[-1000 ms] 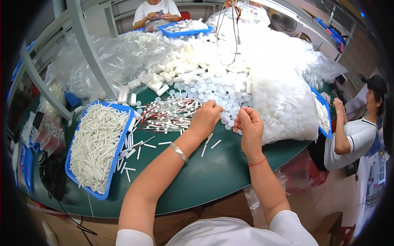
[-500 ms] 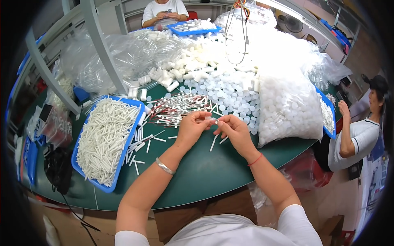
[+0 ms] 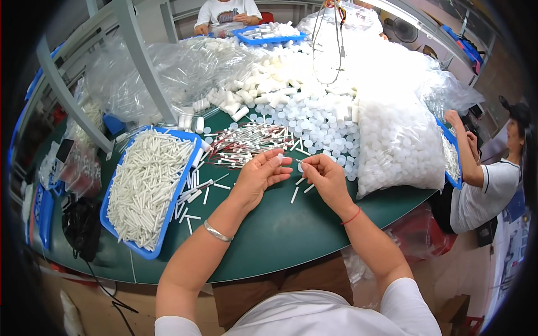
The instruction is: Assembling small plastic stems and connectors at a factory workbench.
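Note:
Above the green table (image 3: 269,241) my two hands face each other, a small gap between their fingertips. My left hand (image 3: 259,178) has its fingers bent toward the thumb, with a small whitish, see-through piece at the thumb tip, too small to name. Thumb and forefinger of my right hand (image 3: 326,180) pinch something tiny and thin that I cannot make out. Just beyond the hands lies a pile of white sticks with red wires (image 3: 249,143). Translucent round discs (image 3: 328,134) are heaped behind my right hand. Loose white sticks (image 3: 295,194) lie beside its fingers.
At left, a blue tray (image 3: 161,246) holds many white sticks. A clear bag of white discs (image 3: 398,151) stands at right. Plastic bags (image 3: 185,73) and white cylinders (image 3: 241,113) cover the back. Grey posts (image 3: 143,61) rise at left. Co-workers sit across and at right (image 3: 485,185).
My hands have moved apart from touching fingertips, and the left fingers have opened a little. The co-worker at right has reached toward the tray there. The view has shifted slightly.

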The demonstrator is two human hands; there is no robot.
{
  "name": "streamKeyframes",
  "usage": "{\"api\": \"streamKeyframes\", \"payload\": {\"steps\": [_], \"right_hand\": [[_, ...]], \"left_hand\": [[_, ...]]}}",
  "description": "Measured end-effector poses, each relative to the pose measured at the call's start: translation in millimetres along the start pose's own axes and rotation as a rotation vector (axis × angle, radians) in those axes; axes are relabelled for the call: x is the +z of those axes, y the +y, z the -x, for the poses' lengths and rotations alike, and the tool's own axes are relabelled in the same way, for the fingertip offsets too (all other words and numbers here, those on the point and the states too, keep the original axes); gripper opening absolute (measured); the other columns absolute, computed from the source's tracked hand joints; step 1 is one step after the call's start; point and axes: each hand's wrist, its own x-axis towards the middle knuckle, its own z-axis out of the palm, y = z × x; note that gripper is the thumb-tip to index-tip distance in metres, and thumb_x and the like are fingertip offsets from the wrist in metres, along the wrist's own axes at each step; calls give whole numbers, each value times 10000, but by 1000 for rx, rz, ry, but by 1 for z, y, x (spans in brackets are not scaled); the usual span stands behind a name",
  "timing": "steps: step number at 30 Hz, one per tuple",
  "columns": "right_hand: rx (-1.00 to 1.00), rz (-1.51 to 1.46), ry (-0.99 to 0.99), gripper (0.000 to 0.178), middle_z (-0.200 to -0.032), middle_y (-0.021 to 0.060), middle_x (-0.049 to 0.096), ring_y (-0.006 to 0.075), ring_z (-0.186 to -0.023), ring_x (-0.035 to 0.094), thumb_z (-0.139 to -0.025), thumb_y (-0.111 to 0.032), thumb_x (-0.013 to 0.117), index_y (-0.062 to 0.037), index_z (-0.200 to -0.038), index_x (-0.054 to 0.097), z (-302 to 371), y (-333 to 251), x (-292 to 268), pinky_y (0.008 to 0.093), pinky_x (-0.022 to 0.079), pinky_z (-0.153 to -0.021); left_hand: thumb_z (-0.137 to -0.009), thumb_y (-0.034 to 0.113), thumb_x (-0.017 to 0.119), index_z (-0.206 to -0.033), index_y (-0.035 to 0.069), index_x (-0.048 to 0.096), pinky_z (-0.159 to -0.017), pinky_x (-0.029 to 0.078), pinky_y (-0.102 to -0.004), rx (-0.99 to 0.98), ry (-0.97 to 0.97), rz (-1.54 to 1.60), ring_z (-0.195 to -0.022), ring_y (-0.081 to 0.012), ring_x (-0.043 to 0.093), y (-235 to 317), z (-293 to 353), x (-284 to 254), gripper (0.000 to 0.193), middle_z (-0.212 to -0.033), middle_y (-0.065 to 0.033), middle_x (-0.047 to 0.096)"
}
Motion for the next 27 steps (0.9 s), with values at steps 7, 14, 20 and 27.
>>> {"api": "streamKeyframes", "payload": {"steps": [7,14,20,27], "right_hand": [[-54,50,9,127,-789,18,651,45,-719,592,-882,-77,660,31,-943,634,0,2,0,192,476,-614],[-109,129,24,135,-809,26,661,51,-728,603,-874,-69,665,34,-959,646,3,-3,-1,200,489,-630],[-206,282,32,100,-801,15,656,48,-732,583,-853,-43,674,10,-937,680,4,-8,-2,196,456,-643],[-273,365,34,124,-789,75,662,98,-677,644,-822,-63,697,-10,-933,683,3,-2,-5,222,499,-598]], "left_hand": [[-983,216,530,-1228,16,488,-865,539,-304,-25,-53,92,-942,-177,638,-4,2,0,318,-1197,-146,602],[-966,225,560,-1228,-2,472,-869,518,-289,3,-50,-6,-949,-160,617,-3,3,2,358,-1161,-131,619],[-946,205,603,-1191,6,531,-850,527,-280,76,15,-115,-928,-146,618,-8,4,0,324,-1121,-108,631],[-933,185,622,-1207,-3,558,-833,527,-257,19,23,-56,-904,-134,620,-10,1,-7,338,-1037,-70,635]]}}
